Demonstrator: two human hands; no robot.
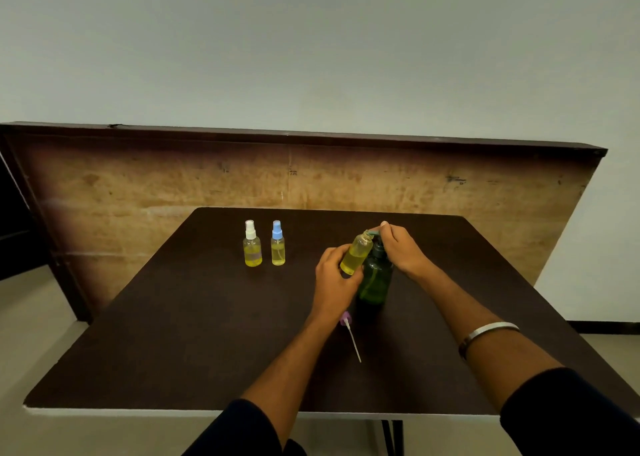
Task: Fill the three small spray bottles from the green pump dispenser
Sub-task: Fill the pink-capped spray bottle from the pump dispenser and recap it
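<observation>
While an uncapped spray bottle (356, 254) of yellow liquid is gripped, tilted, in the curled fingers of the left hand (335, 282), its open neck is held at the spout of the green pump dispenser (375, 275), whose head is pinched by the right hand (401, 248). Two capped bottles — white-topped (252, 245) and blue-topped (277, 244) — are seen upright at the far left of the dark brown table (173, 334). A purple spray cap (350, 332) with its tube is laid near the left wrist. Behind, a worn wooden board (173, 185) is leaned against a pale wall (311, 47).

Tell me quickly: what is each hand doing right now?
Left hand: holds the uncapped spray bottle, tilted.
Right hand: grips the green pump dispenser head.
</observation>
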